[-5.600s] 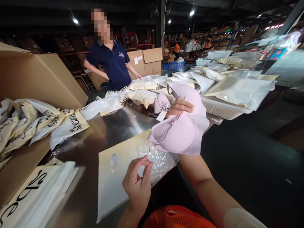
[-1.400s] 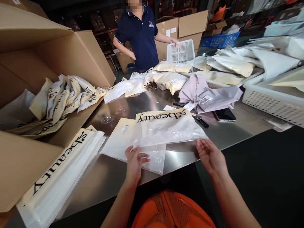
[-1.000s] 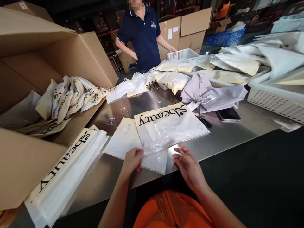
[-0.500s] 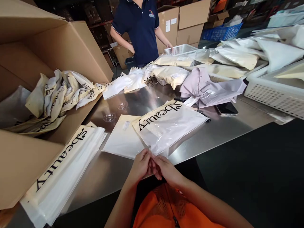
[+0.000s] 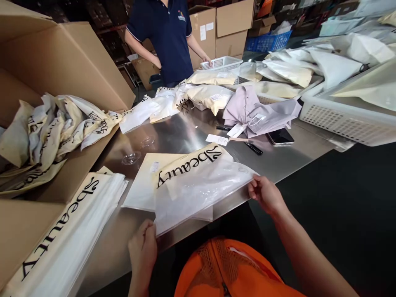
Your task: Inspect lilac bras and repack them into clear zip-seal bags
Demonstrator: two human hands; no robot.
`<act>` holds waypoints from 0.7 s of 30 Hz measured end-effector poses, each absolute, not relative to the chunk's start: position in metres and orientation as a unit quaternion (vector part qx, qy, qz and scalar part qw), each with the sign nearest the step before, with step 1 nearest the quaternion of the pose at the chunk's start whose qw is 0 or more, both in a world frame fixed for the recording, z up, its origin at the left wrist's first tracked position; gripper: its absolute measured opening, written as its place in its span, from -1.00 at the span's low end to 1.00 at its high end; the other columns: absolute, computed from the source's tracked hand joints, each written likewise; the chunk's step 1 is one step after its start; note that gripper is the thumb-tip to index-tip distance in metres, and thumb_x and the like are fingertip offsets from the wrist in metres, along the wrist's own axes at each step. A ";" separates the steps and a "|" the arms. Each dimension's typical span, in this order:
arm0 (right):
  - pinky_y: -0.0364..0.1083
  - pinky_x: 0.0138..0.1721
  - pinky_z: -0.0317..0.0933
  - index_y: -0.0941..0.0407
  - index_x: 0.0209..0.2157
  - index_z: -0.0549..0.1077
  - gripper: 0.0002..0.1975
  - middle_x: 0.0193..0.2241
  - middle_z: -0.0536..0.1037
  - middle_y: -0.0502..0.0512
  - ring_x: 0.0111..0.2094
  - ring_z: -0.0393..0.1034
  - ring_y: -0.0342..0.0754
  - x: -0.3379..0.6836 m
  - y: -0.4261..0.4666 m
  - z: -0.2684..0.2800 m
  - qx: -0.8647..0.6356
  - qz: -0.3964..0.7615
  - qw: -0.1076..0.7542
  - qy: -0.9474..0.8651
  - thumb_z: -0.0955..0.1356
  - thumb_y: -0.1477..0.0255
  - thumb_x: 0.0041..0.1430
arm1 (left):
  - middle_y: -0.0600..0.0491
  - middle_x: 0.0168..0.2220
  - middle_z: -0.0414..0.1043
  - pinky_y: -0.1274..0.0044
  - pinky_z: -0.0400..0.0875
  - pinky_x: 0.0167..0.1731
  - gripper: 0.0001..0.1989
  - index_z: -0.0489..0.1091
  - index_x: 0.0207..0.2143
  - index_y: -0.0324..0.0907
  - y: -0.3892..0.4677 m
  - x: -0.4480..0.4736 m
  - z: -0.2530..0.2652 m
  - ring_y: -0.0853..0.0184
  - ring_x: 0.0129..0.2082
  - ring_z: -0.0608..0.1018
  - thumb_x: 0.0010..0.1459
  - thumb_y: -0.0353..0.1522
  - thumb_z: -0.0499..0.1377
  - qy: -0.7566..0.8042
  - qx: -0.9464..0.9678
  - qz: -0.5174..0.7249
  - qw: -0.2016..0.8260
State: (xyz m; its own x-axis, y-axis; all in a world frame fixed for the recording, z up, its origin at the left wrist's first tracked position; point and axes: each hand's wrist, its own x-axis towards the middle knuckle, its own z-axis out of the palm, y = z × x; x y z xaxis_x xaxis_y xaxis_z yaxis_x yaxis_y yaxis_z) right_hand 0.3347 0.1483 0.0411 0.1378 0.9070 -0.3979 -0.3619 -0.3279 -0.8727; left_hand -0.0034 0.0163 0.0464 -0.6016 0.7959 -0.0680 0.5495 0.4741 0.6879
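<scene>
A plastic packaging bag (image 5: 198, 185), cream at its far edge with black "Sbeauty" lettering and translucent white below, is stretched between my hands over the table's front edge. My left hand (image 5: 143, 247) pinches its near left corner. At its right corner, the fingers of my right hand (image 5: 265, 194) are closed on the plastic. Partly under this bag lies another flat pale bag (image 5: 139, 183) with a small label. Beyond them are a white tag (image 5: 217, 140) and black pens (image 5: 254, 148). A folded lilac garment (image 5: 256, 109) with a tag lies further back.
A phone (image 5: 280, 136) lies beside the garment. At left, an open carton (image 5: 89, 62) holds filled bags, with a stack of flat bags (image 5: 62, 231) before it. White baskets (image 5: 346, 119) of bags stand right. A person in a navy shirt (image 5: 163, 37) stands across the table (image 5: 182, 132).
My hands have parted from the middle of the bag's near edge to its two corners, spreading it. The bag has come nearer, uncovering the tag and pen. The view has shifted right.
</scene>
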 end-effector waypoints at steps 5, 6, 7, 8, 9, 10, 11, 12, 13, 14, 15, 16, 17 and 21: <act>-0.20 -0.72 0.00 0.11 -0.64 0.28 -0.54 -0.71 0.37 0.00 -0.74 0.21 -0.19 0.324 0.137 0.037 -0.558 0.575 0.507 -0.317 0.42 0.03 -0.07 | -0.21 -0.20 0.44 0.32 0.30 -0.33 -0.74 0.36 -0.18 -0.17 0.032 0.028 0.065 0.03 -0.25 0.45 0.17 -0.20 0.15 0.706 0.662 0.193 -0.160; -0.20 -0.72 0.01 0.12 -0.64 0.28 -0.52 -0.71 0.38 0.00 -0.74 0.22 -0.19 0.322 0.137 0.037 -0.556 0.571 0.512 -0.320 0.42 0.00 -0.09 | -0.21 -0.18 0.45 0.29 0.31 -0.27 -0.70 0.37 -0.14 -0.18 0.038 0.040 0.068 0.00 -0.19 0.46 0.17 -0.18 0.17 0.652 0.719 0.172 -0.168; -0.20 -0.72 0.02 0.12 -0.64 0.29 -0.50 -0.70 0.38 0.00 -0.74 0.22 -0.19 0.321 0.137 0.037 -0.556 0.570 0.513 -0.322 0.42 -0.03 -0.10 | -0.19 -0.18 0.45 0.29 0.32 -0.24 -0.71 0.38 -0.11 -0.17 0.044 0.053 0.069 0.01 -0.17 0.46 0.18 -0.20 0.17 0.605 0.766 0.144 -0.163; -0.19 -0.72 0.02 0.12 -0.63 0.30 -0.48 -0.70 0.38 0.00 -0.74 0.23 -0.18 0.322 0.137 0.037 -0.556 0.569 0.513 -0.323 0.43 -0.05 -0.11 | -0.17 -0.21 0.46 0.30 0.32 -0.25 -0.76 0.40 -0.11 -0.16 0.050 0.064 0.070 0.04 -0.19 0.47 0.19 -0.27 0.16 0.568 0.801 0.113 -0.153; -0.19 -0.71 0.03 0.12 -0.63 0.32 -0.47 -0.70 0.38 0.00 -0.73 0.23 -0.18 0.323 0.137 0.037 -0.554 0.571 0.511 -0.325 0.42 -0.07 -0.12 | -0.14 -0.25 0.47 0.33 0.31 -0.29 -0.82 0.43 -0.15 -0.16 0.056 0.072 0.071 0.07 -0.23 0.48 0.19 -0.37 0.14 0.540 0.826 0.079 -0.138; -0.19 -0.71 0.04 0.12 -0.62 0.33 -0.47 -0.69 0.38 0.00 -0.73 0.24 -0.18 0.324 0.137 0.036 -0.552 0.572 0.511 -0.328 0.42 -0.08 -0.11 | -0.12 -0.30 0.46 0.36 0.29 -0.34 -0.83 0.44 -0.21 -0.17 0.062 0.079 0.071 0.11 -0.28 0.48 0.17 -0.49 0.11 0.522 0.843 0.048 -0.122; -0.19 -0.69 0.06 0.12 -0.60 0.35 -0.47 -0.69 0.39 0.00 -0.71 0.24 -0.17 0.326 0.135 0.035 -0.549 0.569 0.513 -0.334 0.41 -0.08 -0.09 | -0.10 -0.36 0.45 0.39 0.26 -0.40 -0.78 0.45 -0.29 -0.18 0.068 0.083 0.072 0.15 -0.34 0.47 0.12 -0.59 0.08 0.514 0.851 0.024 -0.106; -0.18 -0.68 0.09 0.12 -0.59 0.36 -0.48 -0.68 0.39 0.00 -0.70 0.26 -0.17 0.328 0.132 0.034 -0.547 0.562 0.516 -0.344 0.41 -0.08 -0.05 | -0.08 -0.41 0.43 0.41 0.22 -0.45 -0.75 0.43 -0.37 -0.19 0.073 0.085 0.073 0.17 -0.39 0.46 0.07 -0.65 0.05 0.511 0.855 0.008 -0.091; -0.18 -0.65 0.11 0.12 -0.57 0.37 -0.49 -0.67 0.39 0.00 -0.68 0.27 -0.16 0.329 0.128 0.033 -0.544 0.552 0.521 -0.358 0.40 -0.07 -0.01 | -0.07 -0.44 0.40 0.43 0.18 -0.48 -0.74 0.40 -0.43 -0.19 0.078 0.085 0.076 0.20 -0.42 0.45 0.05 -0.67 0.05 0.513 0.855 0.002 -0.081; -0.18 -0.63 0.13 0.12 -0.56 0.38 -0.50 -0.65 0.40 0.00 -0.65 0.29 -0.15 0.329 0.124 0.031 -0.543 0.537 0.527 -0.374 0.39 -0.06 0.03 | -0.05 -0.46 0.38 0.44 0.13 -0.51 -0.75 0.38 -0.47 -0.18 0.082 0.084 0.080 0.23 -0.46 0.43 0.05 -0.66 0.05 0.518 0.852 0.005 -0.077; -0.17 -0.59 0.16 0.11 -0.55 0.39 -0.52 -0.64 0.40 0.00 -0.63 0.30 -0.15 0.328 0.118 0.031 -0.542 0.518 0.533 -0.393 0.37 -0.04 0.09 | -0.03 -0.47 0.36 0.46 0.09 -0.53 -0.77 0.36 -0.48 -0.18 0.087 0.083 0.085 0.27 -0.49 0.41 0.08 -0.63 0.07 0.524 0.848 0.015 -0.081; -0.17 -0.56 0.18 0.11 -0.54 0.39 -0.53 -0.63 0.41 0.00 -0.61 0.30 -0.14 0.327 0.113 0.031 -0.541 0.496 0.538 -0.415 0.35 -0.02 0.14 | -0.01 -0.48 0.34 0.46 0.04 -0.55 -0.80 0.36 -0.49 -0.17 0.091 0.081 0.092 0.30 -0.53 0.38 0.11 -0.59 0.08 0.531 0.842 0.030 -0.090; -0.16 -0.52 0.20 0.10 -0.54 0.38 -0.55 -0.62 0.41 0.00 -0.59 0.31 -0.14 0.325 0.107 0.033 -0.539 0.472 0.541 -0.441 0.33 0.01 0.18 | 0.01 -0.49 0.33 0.47 0.00 -0.57 -0.81 0.35 -0.49 -0.17 0.096 0.079 0.099 0.33 -0.55 0.35 0.14 -0.55 0.08 0.538 0.835 0.048 -0.103; -0.12 -0.38 0.28 0.08 -0.46 0.45 -0.74 -0.52 0.49 0.05 -0.48 0.39 -0.08 0.310 0.100 0.049 -0.502 0.325 0.508 -0.620 0.35 0.23 0.24 | 0.06 -0.46 0.36 0.52 -0.03 -0.56 -0.83 0.38 -0.46 -0.16 0.110 0.071 0.133 0.40 -0.57 0.33 0.19 -0.42 0.07 0.575 0.795 0.114 -0.156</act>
State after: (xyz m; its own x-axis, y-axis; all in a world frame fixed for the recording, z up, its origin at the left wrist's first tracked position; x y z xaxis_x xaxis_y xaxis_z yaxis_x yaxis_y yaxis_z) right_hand 0.3097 0.1002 0.0494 0.0204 0.9527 0.3034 0.2912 0.2846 -0.9133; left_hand 0.0714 0.1104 0.1329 0.3116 0.8787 0.3617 0.9502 -0.2888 -0.1168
